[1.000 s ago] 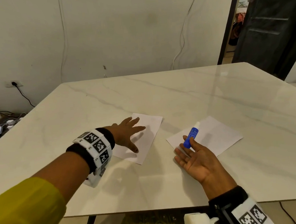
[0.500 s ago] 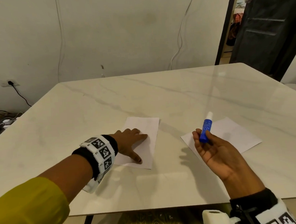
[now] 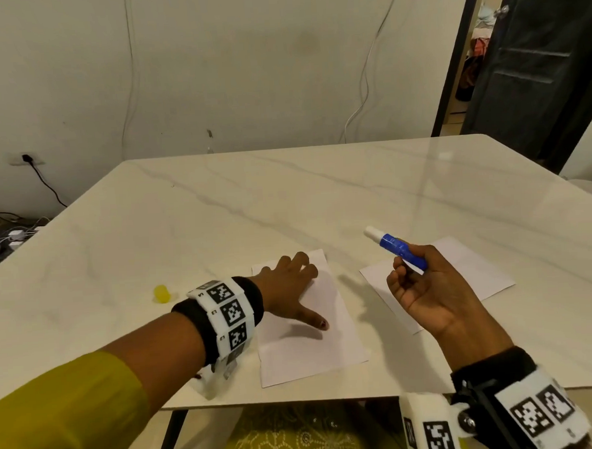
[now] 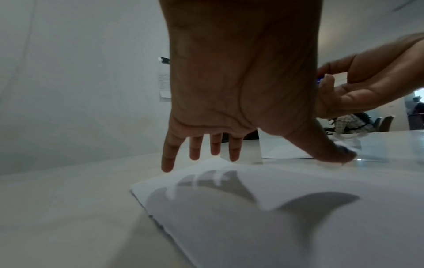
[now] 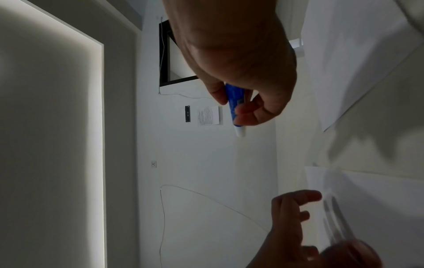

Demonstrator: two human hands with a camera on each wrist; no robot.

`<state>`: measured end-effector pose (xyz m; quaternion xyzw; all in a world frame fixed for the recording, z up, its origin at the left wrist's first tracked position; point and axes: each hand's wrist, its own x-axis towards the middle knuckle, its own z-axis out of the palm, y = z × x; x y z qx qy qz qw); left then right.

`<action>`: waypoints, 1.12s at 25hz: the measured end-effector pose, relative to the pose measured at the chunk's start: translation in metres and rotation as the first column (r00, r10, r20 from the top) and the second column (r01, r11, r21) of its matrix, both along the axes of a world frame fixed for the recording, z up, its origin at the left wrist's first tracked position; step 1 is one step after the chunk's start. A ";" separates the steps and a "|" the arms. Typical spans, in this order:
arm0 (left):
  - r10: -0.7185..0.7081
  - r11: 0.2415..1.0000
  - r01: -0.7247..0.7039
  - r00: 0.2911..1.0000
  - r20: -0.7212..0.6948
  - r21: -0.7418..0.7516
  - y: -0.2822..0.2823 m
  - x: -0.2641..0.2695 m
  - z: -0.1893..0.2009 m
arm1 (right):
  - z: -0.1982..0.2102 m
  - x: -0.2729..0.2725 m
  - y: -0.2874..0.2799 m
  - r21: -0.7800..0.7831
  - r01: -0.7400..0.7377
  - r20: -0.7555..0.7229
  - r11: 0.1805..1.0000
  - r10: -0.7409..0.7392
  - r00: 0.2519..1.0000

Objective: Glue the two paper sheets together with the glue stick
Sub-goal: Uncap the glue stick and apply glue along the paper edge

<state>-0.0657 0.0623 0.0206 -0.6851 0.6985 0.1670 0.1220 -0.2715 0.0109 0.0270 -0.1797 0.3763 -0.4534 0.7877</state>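
Two white paper sheets lie on the marble table [image 3: 218,207]. My left hand [image 3: 293,289] rests flat, fingers spread, on the left sheet [image 3: 314,347], which also fills the left wrist view [image 4: 275,208]. The right sheet [image 3: 479,273] lies under and beyond my right hand [image 3: 424,286]. That hand is raised above the table, palm up, and grips a blue glue stick [image 3: 397,248] with its white tip pointing up and left. The right wrist view shows the fingers curled round the glue stick [image 5: 235,107].
A small yellow cap [image 3: 161,294] lies on the table left of my left wrist. The table's near edge [image 3: 297,402] runs just below the left sheet. Cables and a wall socket [image 3: 27,158] are at the far left; a dark door [image 3: 532,57] stands at the back right.
My right hand picked the glue stick up off the right sheet and turned its tip toward the left. My left hand stayed on the left sheet, which now lies straighter and nearer.
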 end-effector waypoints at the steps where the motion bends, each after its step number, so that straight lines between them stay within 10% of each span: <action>1: 0.023 1.000 -0.023 1.000 -0.002 -0.008 -0.005 0.003 0.002 | 0.002 0.004 -0.003 0.001 -0.002 -0.012 1.000 0.002 1.000; 10: -0.011 0.998 0.005 0.996 0.084 0.063 -0.026 0.006 -0.018 | 0.014 0.055 -0.044 -0.077 -0.272 -0.316 0.959 0.235 0.919; 20: -0.018 1.000 0.017 0.995 0.095 0.016 -0.026 0.009 -0.024 | 0.001 0.094 -0.077 -0.328 -0.651 -0.920 0.685 -0.074 0.385; 28: -0.015 1.000 0.017 0.995 0.098 -0.012 -0.025 0.011 -0.025 | -0.012 0.109 -0.078 -0.279 -0.746 -0.960 0.605 -0.146 0.240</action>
